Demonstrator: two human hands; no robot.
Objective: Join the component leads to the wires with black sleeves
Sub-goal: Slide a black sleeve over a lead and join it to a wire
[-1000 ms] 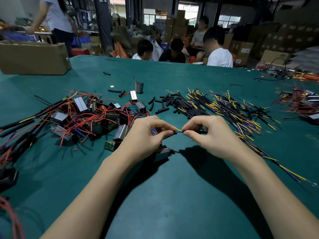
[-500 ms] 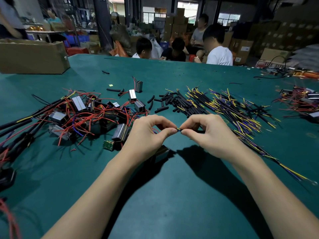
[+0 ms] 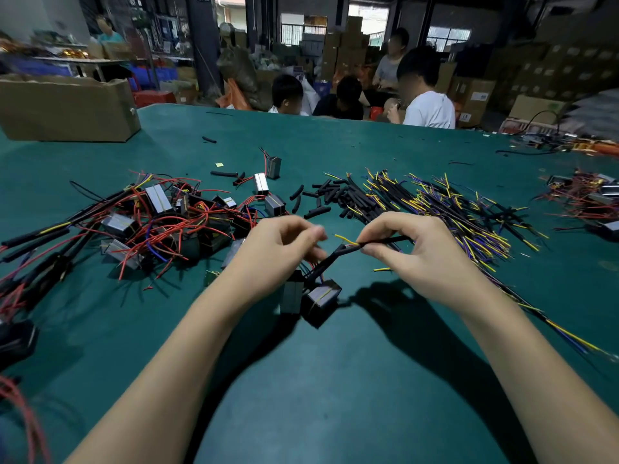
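Note:
My right hand [image 3: 418,259] pinches a black-sleeved wire [image 3: 338,254] between thumb and forefinger. A bare yellow end sticks out to the left of the pinch. The sleeve runs down-left to a small black component [image 3: 323,296] lying on the green table [image 3: 335,380]. A second grey component [image 3: 291,291] stands beside it, under my left wrist. My left hand [image 3: 278,252] is blurred, its thumb and forefinger parted just left of the yellow end and apart from it. Red leads show under its fingers.
A tangle of components with red leads [image 3: 174,222] lies to the left. Loose black sleeves [image 3: 321,199] and a heap of yellow-and-blue wires [image 3: 452,212] lie behind my hands. A cardboard box [image 3: 67,108] stands far left; people [image 3: 425,105] sit across the table.
My two hands were pinched together at the joint; now they have drawn apart. The left pinch has opened, and the right hand has lifted the sleeved wire up and right.

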